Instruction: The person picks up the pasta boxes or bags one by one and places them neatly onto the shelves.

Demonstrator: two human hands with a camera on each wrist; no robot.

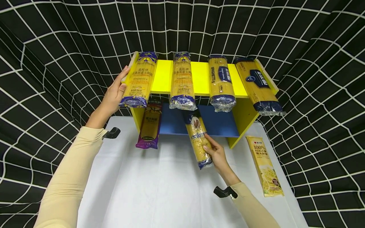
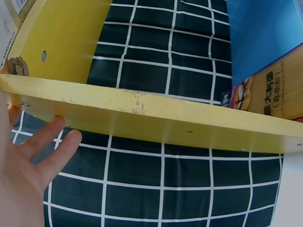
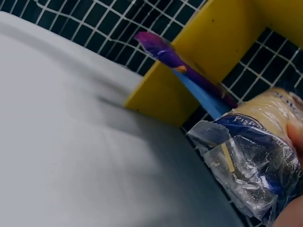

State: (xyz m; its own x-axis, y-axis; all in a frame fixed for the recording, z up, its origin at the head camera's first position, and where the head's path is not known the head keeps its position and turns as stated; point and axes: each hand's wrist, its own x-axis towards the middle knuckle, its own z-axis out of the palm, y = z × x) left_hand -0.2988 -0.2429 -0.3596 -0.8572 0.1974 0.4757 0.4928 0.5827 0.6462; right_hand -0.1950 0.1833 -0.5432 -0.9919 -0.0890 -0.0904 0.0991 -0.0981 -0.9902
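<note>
In the head view my right hand (image 1: 218,155) grips the lower part of a yellow-and-blue spaghetti pack (image 1: 196,136) labelled "ankara", thumb on its face. The pack slants, its top end over the blue lower shelf (image 1: 174,122) and its bottom end out past the front edge. Up close, the right wrist view shows its crinkled clear wrapper end (image 3: 246,165). My left hand (image 1: 113,95) rests against the yellow rack's left side board (image 2: 151,106), fingers extended along its outer face. Beside that hand lies a purple-blue spaghetti pack (image 1: 140,79) on the top shelf.
Three more spaghetti packs, one in the middle (image 1: 183,80) and two at right (image 1: 221,82) (image 1: 259,85), lie on the yellow top shelf. A purple pasta pack (image 1: 149,126) overhangs the lower shelf at left. Another pasta pack (image 1: 265,166) lies on the white table (image 1: 159,196).
</note>
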